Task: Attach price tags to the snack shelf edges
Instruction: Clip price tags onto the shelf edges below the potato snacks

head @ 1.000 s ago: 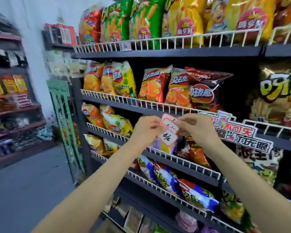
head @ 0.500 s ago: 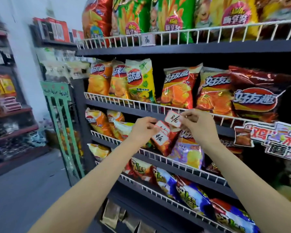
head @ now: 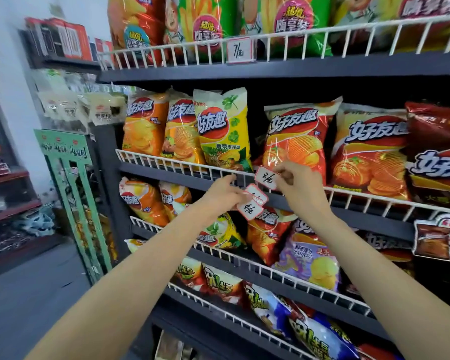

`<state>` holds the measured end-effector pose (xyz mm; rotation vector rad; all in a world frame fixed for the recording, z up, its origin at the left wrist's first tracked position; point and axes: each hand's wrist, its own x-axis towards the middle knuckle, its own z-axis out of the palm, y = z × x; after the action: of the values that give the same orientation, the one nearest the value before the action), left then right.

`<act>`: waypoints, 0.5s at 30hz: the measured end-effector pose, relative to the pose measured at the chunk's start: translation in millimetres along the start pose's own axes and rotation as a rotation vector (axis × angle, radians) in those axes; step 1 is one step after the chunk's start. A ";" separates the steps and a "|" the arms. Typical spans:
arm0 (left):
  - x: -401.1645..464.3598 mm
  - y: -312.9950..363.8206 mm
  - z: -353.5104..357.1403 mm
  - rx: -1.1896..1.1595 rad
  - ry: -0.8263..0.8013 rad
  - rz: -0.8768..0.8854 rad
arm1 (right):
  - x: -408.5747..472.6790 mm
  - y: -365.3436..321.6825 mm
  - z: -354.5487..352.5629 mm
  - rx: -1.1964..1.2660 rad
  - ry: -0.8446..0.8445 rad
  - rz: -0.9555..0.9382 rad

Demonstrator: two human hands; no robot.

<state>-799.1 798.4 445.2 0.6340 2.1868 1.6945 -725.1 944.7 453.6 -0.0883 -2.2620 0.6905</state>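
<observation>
Centrally, the right hand point(head: 300, 187) pinches a red-bordered "8" price tag point(head: 266, 178) against the white wire rail point(head: 166, 166) of the second snack shelf, below an orange chip bag point(head: 295, 141). At eight o'clock from it, the left hand point(head: 222, 197) curls its fingers round spare price tags point(head: 251, 203). At twelve o'clock, a "7" tag point(head: 239, 51) hangs on the top rail.

green rack point(head: 70, 183), chip bags point(head: 294, 144), perhaps boxes point(head: 63, 38)
</observation>
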 end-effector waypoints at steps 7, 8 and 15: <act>9.6 -5.9 -15.9 0.028 -0.107 0.047 | 16.1 -7.7 14.6 -0.214 0.025 -0.026; 10.5 -6.8 -19.0 0.049 -0.124 0.051 | 17.4 -9.3 16.2 -0.240 0.036 -0.034; 16.1 -17.0 -42.8 0.213 -0.185 0.125 | 22.6 -16.2 29.7 -0.430 0.052 -0.112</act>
<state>-836.5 767.6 440.3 0.9599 2.2507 1.4053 -759.3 923.4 459.5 -0.1826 -2.3098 0.1332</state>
